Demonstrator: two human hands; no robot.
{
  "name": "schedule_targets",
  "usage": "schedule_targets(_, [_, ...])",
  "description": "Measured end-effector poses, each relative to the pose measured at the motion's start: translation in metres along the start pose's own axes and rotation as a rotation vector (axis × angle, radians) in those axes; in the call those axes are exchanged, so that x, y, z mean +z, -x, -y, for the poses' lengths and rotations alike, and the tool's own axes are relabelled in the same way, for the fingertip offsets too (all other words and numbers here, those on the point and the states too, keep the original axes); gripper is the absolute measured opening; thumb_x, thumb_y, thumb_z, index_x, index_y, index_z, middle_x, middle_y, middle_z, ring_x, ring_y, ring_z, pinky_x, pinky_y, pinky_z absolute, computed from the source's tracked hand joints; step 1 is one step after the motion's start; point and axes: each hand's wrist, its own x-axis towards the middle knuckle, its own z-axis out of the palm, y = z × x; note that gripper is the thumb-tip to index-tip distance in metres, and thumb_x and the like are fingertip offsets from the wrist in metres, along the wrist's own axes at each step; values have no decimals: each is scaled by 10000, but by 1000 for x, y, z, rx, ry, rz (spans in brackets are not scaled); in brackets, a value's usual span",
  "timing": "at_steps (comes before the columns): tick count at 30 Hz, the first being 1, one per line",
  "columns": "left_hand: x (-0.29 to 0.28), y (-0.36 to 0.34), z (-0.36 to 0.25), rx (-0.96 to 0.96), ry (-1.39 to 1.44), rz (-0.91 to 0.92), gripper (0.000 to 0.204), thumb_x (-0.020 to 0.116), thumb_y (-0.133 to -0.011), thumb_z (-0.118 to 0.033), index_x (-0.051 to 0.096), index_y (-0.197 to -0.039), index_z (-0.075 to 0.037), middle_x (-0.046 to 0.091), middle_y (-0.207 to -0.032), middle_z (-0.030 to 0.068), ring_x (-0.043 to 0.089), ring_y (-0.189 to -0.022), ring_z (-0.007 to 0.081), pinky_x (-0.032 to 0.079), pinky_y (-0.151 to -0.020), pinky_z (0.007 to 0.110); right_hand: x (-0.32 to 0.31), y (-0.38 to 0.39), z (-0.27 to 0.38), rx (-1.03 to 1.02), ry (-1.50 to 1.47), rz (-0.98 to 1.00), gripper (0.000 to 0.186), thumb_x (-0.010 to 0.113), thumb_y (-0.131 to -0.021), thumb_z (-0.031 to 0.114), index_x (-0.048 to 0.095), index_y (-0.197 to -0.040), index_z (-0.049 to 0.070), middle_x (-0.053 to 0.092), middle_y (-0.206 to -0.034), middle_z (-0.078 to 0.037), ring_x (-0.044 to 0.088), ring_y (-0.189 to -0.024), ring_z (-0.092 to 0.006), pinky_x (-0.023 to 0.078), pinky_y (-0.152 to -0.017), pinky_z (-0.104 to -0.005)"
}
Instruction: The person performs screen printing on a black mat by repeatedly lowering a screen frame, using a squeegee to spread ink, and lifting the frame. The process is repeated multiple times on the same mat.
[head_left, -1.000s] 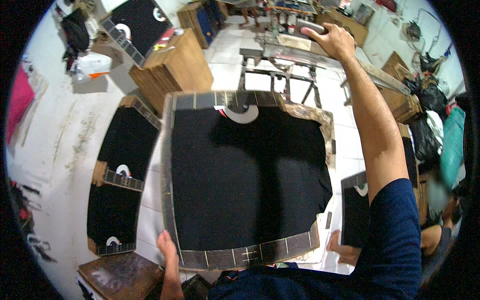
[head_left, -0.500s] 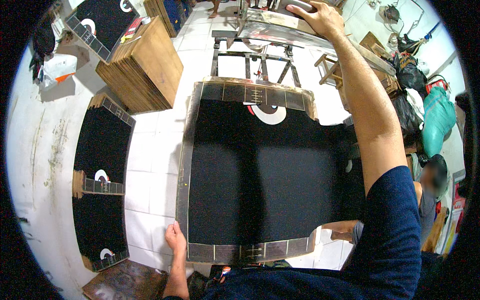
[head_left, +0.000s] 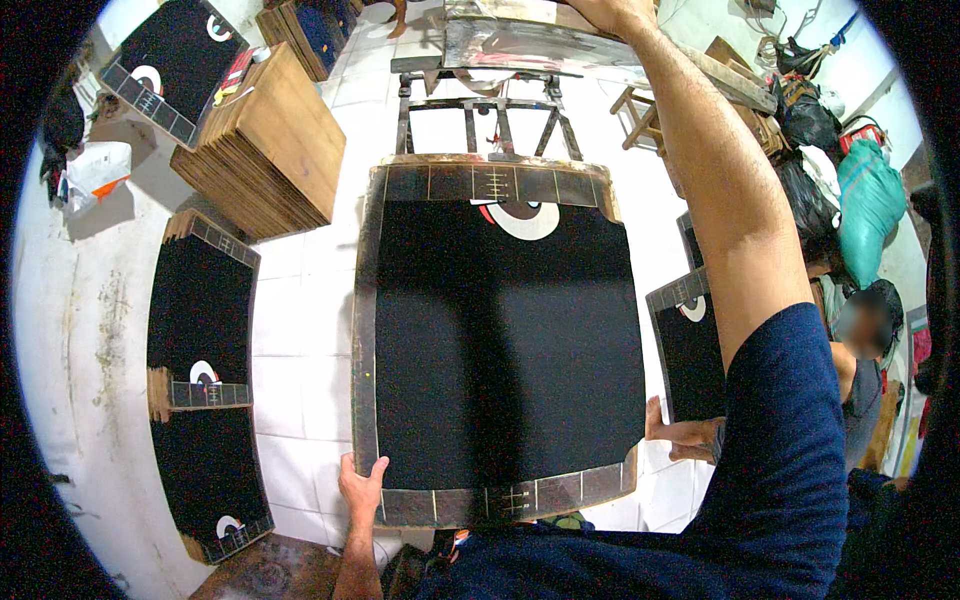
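In front of me lies a wide board with tape-like dark strips along its near and far ends. A black fabric panel covers its middle, with a white, dark and red ring print at the far side. My left hand grips the board's left edge near the near corner, its thumb on top. My right arm reaches far forward, and my right hand is at the raised, smeared frame beyond the board. The picture's upper edge cuts off its fingers.
More black panels lie at left and right. A tall stack of boards stands far left. A metal stand is beyond my board. At right, another person's bare limb is close by; bags lie behind.
My left thumb has come over the board's edge, apart from the fingers. My right hand has moved mostly out of view. Black that adjoined the board's right side now shows as a separate panel.
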Motion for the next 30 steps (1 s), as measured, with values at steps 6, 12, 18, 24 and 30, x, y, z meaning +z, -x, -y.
schedule_targets(6, [-6,0,-17,-72,-88,13,568,919,-764,-371,610,-1060,3,738,-969,227,707,-926,439,530,-827,508,-2,-10,1,25,-41,12,922,657,-733,890,795,-1137,73,771,-1104,-210,730,-1092,-357,560,-949,-470])
schedule_targets(12, [-11,-2,-37,-147,-151,3,588,909,-769,-379,600,-1091,5,734,-964,255,700,-938,485,527,-840,539,-5,-25,-3,-18,-74,24,908,664,-733,884,805,-1098,65,776,-1085,-211,738,-1065,-355,563,-950,-455])
schedule_targets(18, [-5,-3,-35,-126,-182,-77,647,904,-778,-390,558,-1166,-3,712,-1059,296,688,-993,503,520,-869,538,-6,-38,-1,12,-37,34,945,661,-706,908,800,-1158,89,773,-1110,-209,725,-1104,-357,550,-978,-452])
schedule_targets(24, [6,-18,-19,-83,-256,-1,622,868,-816,-427,557,-1126,13,552,-1099,204,555,-1073,416,463,-964,508,-9,-48,-6,-38,-44,48,948,646,-701,925,807,-1140,100,772,-1116,-209,726,-1091,-360,551,-967,-453])
schedule_targets(30, [47,-79,-91,133,-479,-182,661,793,-879,-428,560,-1300,25,538,-1390,258,465,-1342,443,340,-1127,583,-3,-58,-10,-39,-18,22,1038,627,-695,942,790,-1119,9,763,-1100,-251,728,-1078,-377,561,-958,-443])
